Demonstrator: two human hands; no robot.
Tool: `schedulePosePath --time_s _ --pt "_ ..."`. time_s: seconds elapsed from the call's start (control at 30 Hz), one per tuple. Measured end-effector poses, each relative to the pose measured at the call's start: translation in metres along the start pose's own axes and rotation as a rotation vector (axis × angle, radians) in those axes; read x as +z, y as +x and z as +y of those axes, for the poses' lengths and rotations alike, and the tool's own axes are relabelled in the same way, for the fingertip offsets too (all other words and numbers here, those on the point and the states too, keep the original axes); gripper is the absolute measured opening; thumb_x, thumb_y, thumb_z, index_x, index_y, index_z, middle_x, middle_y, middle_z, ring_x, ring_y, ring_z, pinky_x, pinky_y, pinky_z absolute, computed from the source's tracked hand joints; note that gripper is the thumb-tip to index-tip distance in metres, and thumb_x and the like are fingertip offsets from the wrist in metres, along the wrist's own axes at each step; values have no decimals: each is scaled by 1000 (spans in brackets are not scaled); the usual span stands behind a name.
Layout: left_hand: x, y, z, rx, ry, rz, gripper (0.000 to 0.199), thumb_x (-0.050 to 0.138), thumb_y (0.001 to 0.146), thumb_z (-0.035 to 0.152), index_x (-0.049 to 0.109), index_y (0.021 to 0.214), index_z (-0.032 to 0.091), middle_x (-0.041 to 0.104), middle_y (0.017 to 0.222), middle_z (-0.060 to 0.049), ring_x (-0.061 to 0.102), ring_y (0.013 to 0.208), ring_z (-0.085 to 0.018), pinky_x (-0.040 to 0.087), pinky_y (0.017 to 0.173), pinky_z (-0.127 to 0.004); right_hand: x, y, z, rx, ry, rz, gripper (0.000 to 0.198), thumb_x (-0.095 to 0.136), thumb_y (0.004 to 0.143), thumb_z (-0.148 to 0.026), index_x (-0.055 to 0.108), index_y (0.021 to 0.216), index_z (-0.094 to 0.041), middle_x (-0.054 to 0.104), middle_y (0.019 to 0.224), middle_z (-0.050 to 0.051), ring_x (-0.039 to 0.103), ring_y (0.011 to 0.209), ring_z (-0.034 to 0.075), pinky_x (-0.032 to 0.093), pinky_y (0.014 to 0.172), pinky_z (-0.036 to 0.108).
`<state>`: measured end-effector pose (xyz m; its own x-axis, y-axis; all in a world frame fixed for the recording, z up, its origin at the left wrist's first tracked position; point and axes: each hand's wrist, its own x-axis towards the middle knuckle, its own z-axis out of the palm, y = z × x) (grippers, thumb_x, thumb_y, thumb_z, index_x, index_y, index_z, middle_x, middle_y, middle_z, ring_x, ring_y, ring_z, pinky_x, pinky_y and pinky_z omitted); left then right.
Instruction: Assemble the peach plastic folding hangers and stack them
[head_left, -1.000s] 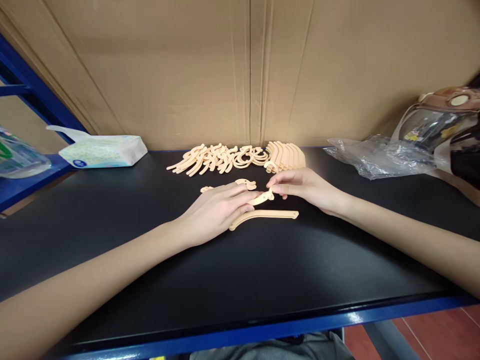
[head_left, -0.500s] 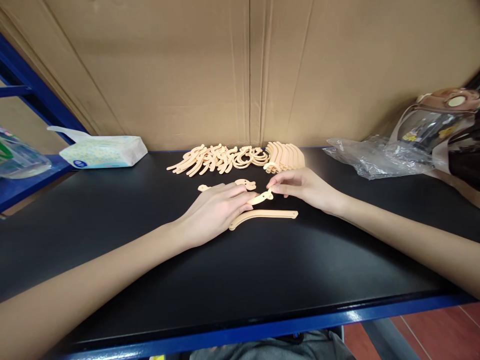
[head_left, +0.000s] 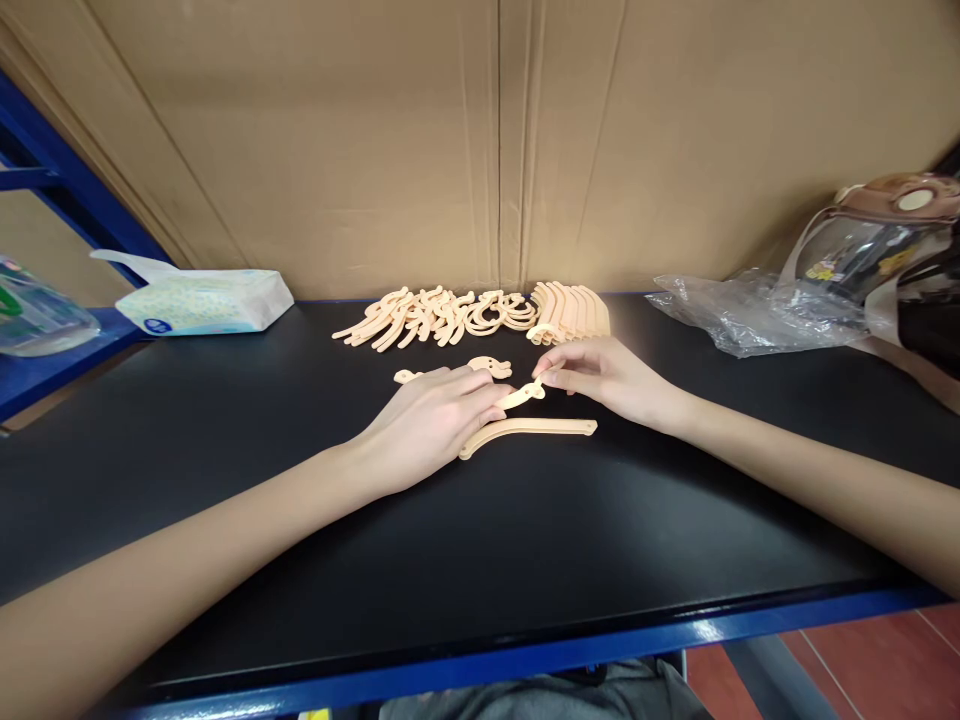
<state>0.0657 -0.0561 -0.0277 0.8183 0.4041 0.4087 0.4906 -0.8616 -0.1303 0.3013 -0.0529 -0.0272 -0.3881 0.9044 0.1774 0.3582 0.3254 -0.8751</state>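
My left hand (head_left: 442, 420) is closed over a small beige plastic piece with holes (head_left: 520, 397), its thumb and fingers gripping the left end. At the right end of that piece, my right hand (head_left: 589, 375) pinches a small tip that stands up from it. Just in front lies a long curved beige strip (head_left: 540, 427) with a hole at its end. Another holed beige piece (head_left: 491, 367) rests behind my left fingers. A rounded beige end (head_left: 406, 377) shows left of the knuckles; the rest is hidden under the hand.
At the back of the black table (head_left: 480, 560) lie loose curved beige pieces (head_left: 435, 315) and a row of curved strips (head_left: 571, 312). A tissue pack (head_left: 206, 302) is at left. A clear plastic bag (head_left: 750, 315) and a bottle (head_left: 862, 255) stand right. Cardboard (head_left: 337, 150) walls the back.
Almost nothing differs. Both hands keep their hold on the small beige piece, and the view has shifted very slightly.
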Motion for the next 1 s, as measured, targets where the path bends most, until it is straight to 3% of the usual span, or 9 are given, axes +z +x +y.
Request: schedulePosePath --time_s 0.3,0.67,1.0 --pt "3 -2 -1 -33 -7 -30 28 38 101 25 63 107 16 63 83 -3 59 71 -17 40 61 -27 1 1 4 -27 -75 2 24 59 83 -38 67 85 -16 66 82 3 57 74 15 44 68 30" --pt "0 0 2 -65 15 -80 34 31 102 28 63 107 18 63 83 -3 59 71 -17 40 60 -27 1 0 3 -38 -108 -11 23 58 83 -39 66 85 -17 66 83 4 59 76 17 46 73 33" --pt "0 1 2 -86 9 -85 29 35 101 25 62 99 17 64 81 -2 59 70 -17 37 59 -26 7 -1 5 -53 -111 11 23 58 84 -38 65 86 -16 64 80 2 54 69 14 43 65 28"
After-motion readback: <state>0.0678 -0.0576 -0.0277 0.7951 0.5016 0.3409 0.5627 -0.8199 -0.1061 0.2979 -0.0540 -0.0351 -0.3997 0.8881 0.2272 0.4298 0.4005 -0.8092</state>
